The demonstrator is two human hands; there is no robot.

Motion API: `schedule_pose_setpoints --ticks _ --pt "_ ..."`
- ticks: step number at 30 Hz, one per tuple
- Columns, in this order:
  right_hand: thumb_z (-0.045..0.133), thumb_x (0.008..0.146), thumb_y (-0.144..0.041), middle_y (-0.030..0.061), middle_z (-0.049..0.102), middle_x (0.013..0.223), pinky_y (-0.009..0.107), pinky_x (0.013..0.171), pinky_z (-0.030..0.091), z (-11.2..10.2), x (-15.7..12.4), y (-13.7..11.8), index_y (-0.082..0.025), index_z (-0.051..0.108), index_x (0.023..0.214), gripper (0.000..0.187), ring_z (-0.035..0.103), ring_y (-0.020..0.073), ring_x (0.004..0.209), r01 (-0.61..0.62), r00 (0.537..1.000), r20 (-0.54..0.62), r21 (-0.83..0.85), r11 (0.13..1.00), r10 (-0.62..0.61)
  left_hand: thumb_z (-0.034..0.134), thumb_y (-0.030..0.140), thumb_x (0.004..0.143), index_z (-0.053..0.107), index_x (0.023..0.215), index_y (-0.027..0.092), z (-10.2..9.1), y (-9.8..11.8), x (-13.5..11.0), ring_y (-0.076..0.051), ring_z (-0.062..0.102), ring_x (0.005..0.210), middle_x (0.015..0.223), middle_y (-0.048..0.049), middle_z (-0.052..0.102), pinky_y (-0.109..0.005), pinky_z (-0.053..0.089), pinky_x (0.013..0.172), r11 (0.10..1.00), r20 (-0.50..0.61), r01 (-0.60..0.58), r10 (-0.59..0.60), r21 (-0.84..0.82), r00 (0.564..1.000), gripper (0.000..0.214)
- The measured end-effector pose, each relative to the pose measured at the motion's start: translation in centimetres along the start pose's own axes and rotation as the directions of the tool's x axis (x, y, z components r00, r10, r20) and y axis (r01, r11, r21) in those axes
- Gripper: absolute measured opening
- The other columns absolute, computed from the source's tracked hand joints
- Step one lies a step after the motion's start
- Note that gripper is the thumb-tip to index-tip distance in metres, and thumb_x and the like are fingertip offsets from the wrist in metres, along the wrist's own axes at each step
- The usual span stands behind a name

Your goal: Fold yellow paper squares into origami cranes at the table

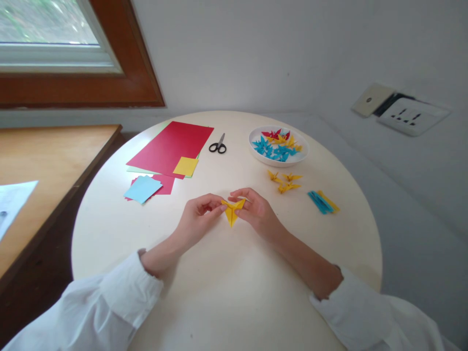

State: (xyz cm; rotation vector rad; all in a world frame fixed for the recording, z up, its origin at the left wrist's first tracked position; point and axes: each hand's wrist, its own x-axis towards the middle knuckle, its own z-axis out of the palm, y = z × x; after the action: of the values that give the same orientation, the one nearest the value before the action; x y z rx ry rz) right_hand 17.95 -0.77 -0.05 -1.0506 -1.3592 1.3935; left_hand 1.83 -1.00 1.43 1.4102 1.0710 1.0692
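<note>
A partly folded yellow origami paper (231, 215) is held between both hands above the middle of the round table. My left hand (200, 214) pinches its left side with thumb and fingers. At its right side, my right hand (256, 212) grips it with the thumb in front and the fingers behind. The folded paper points downward, with two corners spread at the top. Several finished yellow paper cranes (288, 186) lie on the table beyond my right hand. To their right are narrow folded strips of blue paper (320, 202) and yellow paper (329, 201).
A white dish (256, 157) holds red, yellow and blue cranes at the back right. Black-handled scissors (218, 146) lie near the back. Large red paper (170, 146), a yellow square (186, 166) and light blue squares (143, 188) are at left. A wooden desk (54, 151) stands beyond.
</note>
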Motion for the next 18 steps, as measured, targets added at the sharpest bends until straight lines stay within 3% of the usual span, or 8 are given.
schedule_pose_setpoints --ticks 6,11,18 --pt "0.06 0.062 -0.021 0.0009 0.06 0.092 0.028 0.069 0.047 0.14 -0.02 -0.11 -0.021 0.052 0.077 0.017 0.058 0.0133 0.077 -0.029 0.999 0.026 0.092 0.995 0.026 0.063 0.029 0.071 0.064 0.078 0.015 -0.22 -0.44 -0.1 -0.013 0.055 0.065 0.071 -0.0033 0.062 -0.024 0.042 0.061 0.999 0.04 -0.034 0.035 -0.016 0.999 0.016" --pt "0.06 0.063 -0.022 -0.0013 0.061 0.08 0.028 0.07 0.046 0.08 0.06 -0.25 -0.02 0.054 0.071 0.01 0.057 0.013 0.074 -0.017 1.0 -0.003 0.052 0.999 0.017 0.063 0.033 0.071 0.062 0.081 0.014 -0.21 -0.23 -0.25 -0.013 0.054 0.066 0.071 -0.0039 0.061 -0.025 0.042 0.06 1.0 0.054 -0.016 0.016 -0.006 0.998 0.021" --pt "0.059 0.064 -0.025 -0.0007 0.06 0.079 0.028 0.068 0.046 0.01 0.17 -0.19 -0.019 0.054 0.07 0.009 0.056 0.0131 0.072 0.021 0.998 -0.066 0.004 1.0 -0.02 0.062 0.033 0.072 0.064 0.077 0.016 -0.25 0.19 -0.1 -0.01 0.046 0.059 0.063 -0.0001 0.052 -0.023 0.037 0.055 0.989 -0.015 -0.093 0.095 0.118 0.995 0.018"
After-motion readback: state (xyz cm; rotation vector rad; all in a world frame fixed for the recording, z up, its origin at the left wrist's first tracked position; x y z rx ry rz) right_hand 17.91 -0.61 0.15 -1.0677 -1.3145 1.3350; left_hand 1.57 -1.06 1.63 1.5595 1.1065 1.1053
